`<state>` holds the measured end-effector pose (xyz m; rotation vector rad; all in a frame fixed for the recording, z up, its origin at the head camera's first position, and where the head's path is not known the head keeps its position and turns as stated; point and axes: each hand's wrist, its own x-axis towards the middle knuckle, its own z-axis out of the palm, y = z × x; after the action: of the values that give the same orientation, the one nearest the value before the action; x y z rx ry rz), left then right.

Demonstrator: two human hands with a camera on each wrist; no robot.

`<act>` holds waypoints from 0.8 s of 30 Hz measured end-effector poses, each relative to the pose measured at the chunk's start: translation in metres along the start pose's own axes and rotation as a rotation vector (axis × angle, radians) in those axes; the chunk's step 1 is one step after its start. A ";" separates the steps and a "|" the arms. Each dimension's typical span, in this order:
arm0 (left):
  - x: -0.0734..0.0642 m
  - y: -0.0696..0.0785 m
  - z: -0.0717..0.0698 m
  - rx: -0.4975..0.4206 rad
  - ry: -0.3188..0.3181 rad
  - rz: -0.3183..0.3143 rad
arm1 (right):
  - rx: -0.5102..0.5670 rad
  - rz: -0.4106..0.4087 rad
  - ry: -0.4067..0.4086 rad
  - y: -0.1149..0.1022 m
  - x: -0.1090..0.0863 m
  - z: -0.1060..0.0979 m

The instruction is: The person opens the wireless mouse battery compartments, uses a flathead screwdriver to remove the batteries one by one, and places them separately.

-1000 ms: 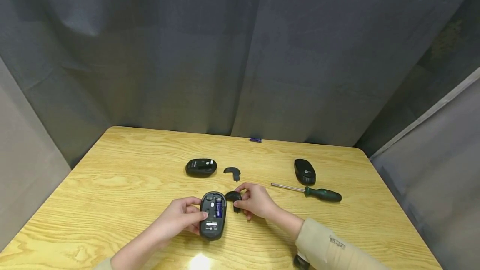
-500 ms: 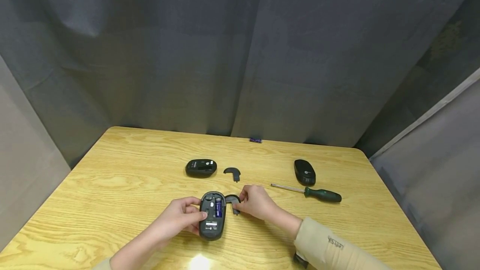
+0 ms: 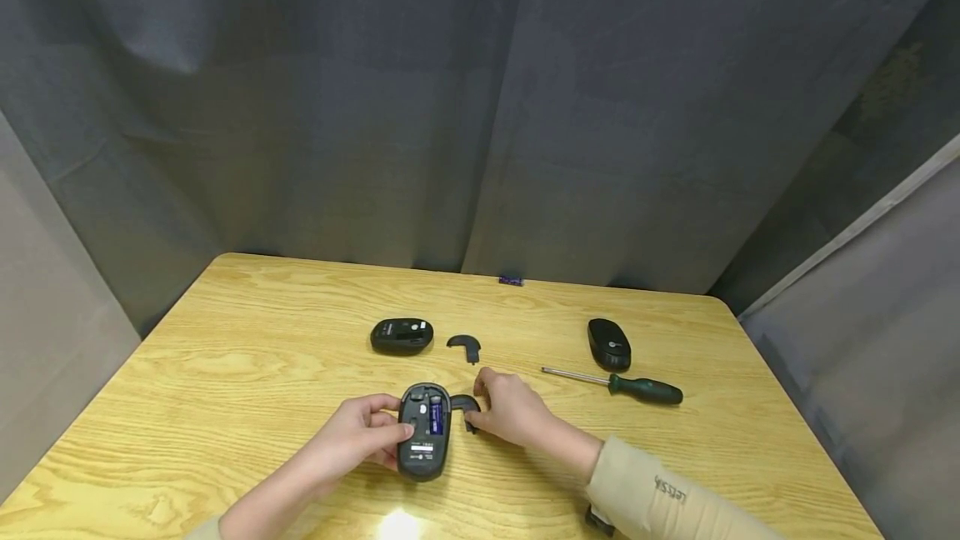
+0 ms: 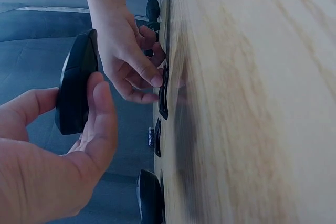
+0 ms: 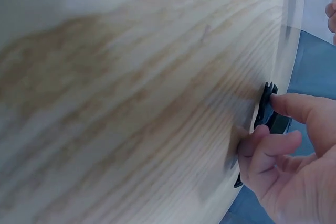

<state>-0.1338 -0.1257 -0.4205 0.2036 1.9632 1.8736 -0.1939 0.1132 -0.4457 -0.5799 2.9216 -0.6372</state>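
My left hand holds a black computer mouse upside down, thumb on its underside. A purple AA-size battery lies in the open battery bay. In the left wrist view, the mouse is raised off the table between thumb and fingers. A curved black battery cover lies just right of the mouse. My right hand is over this cover, its thumb touching it and its other fingers spread loosely. In the right wrist view, the fingers partly hide the cover.
A second upturned mouse and another battery cover lie farther back. A loose battery is at the rear edge. To the right are a third mouse and a green-handled screwdriver. The right sleeve partly hides a dark object.
The battery cover has gone from the right hand's pinch to lying on the table. The right fingers have loosened and drawn apart from it. The left hand and mouse are nearly still.
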 end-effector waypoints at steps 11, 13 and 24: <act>0.000 0.000 0.000 0.007 -0.005 0.002 | -0.034 -0.039 0.034 -0.001 -0.001 0.001; 0.000 0.000 0.000 0.008 0.002 -0.003 | -0.035 -0.018 0.028 -0.002 -0.001 0.001; 0.000 0.000 -0.001 0.011 0.013 -0.007 | -0.026 0.047 0.006 -0.004 0.003 0.001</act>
<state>-0.1348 -0.1268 -0.4201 0.1886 1.9808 1.8649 -0.1953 0.1081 -0.4453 -0.5114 2.9436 -0.5972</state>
